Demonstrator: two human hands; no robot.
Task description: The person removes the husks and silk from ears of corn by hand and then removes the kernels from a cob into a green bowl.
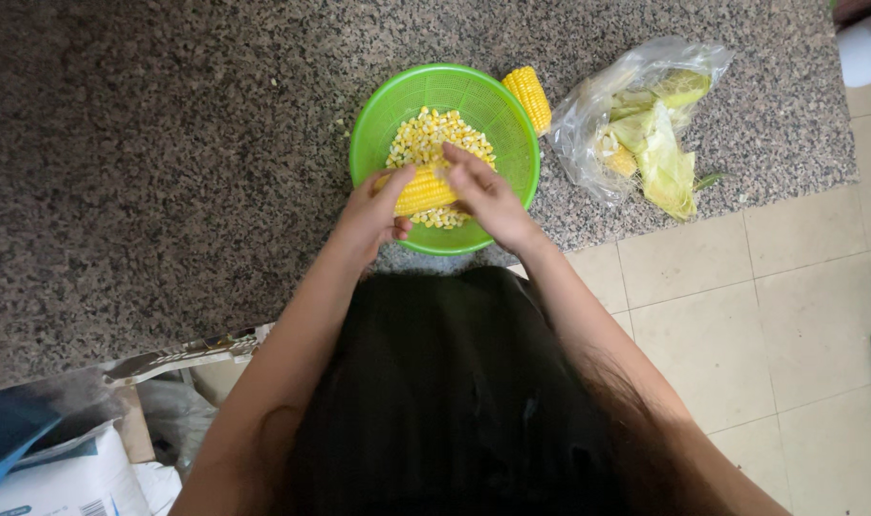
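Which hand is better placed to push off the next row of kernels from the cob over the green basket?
Right. The right hand has fingertips on the corn cob, over the green basket of loose kernels. The left hand grips the cob's other end, steadying it.

Single head-worn view, looking steeply down from close above at granite counter (168,143) edge, tiled floor (761,315) to the right, own torso filling bottom.
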